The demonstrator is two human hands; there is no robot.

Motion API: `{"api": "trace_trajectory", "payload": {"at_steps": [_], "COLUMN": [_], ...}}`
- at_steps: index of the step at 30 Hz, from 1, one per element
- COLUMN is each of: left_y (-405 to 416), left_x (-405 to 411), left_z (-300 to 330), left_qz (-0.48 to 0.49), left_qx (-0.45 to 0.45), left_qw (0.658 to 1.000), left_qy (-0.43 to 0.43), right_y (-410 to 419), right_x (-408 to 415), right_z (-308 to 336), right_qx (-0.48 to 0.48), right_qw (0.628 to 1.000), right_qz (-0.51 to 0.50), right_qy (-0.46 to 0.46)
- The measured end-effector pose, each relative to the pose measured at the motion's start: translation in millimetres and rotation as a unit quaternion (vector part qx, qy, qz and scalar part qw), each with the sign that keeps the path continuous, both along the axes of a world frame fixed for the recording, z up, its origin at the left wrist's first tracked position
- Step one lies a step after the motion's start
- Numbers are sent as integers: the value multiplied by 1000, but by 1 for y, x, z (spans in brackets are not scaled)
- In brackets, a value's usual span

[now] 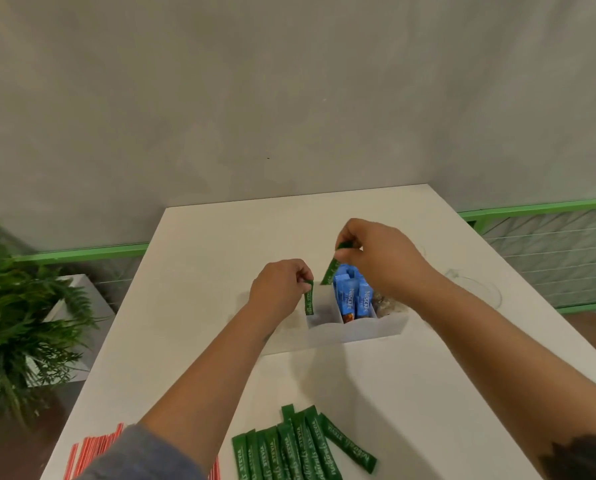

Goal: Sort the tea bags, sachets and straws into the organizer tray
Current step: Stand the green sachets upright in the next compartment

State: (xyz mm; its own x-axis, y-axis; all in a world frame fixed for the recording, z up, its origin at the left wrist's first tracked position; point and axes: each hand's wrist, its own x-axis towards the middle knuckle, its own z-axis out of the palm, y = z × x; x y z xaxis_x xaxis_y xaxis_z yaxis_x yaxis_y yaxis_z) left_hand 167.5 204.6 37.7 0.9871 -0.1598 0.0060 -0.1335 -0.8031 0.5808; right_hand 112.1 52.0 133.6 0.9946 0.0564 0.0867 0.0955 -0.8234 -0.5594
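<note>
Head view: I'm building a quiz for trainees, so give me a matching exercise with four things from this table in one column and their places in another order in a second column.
Things:
1. blue Nescafe sachets
2. red straws
3. loose green stevia sachets
4. green stevia sachet in the left hand

Places:
A. lying in a fan at the table's near edge, middle
B. standing upright in a middle compartment of the organizer tray
C. hanging over the tray's leftmost compartment
D. at the table's near left corner

Pairs: 1-B, 2-D, 3-A, 4-C
</note>
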Motion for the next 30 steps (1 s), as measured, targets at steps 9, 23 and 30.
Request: {"api": "trace_trajectory", "payload": {"at_steps": [9, 23, 30], "left_y": [3, 2, 0], "left_x": [4, 9, 10], "left_z": [-6, -12, -12], "left_qz": [-3, -2, -14], "left_qx": [20, 2, 18], "left_qw": [1000, 1000, 1000], "left_qy": [4, 15, 8], "right_y": [26, 42, 42], "right_x": [58, 61, 61], "right_z": [-39, -84, -89], "right_qx": [-277, -338, -371], "right_qw": [960, 938, 925], "right_qz": [-35, -78, -76], "right_qy": [10, 26, 6]}}
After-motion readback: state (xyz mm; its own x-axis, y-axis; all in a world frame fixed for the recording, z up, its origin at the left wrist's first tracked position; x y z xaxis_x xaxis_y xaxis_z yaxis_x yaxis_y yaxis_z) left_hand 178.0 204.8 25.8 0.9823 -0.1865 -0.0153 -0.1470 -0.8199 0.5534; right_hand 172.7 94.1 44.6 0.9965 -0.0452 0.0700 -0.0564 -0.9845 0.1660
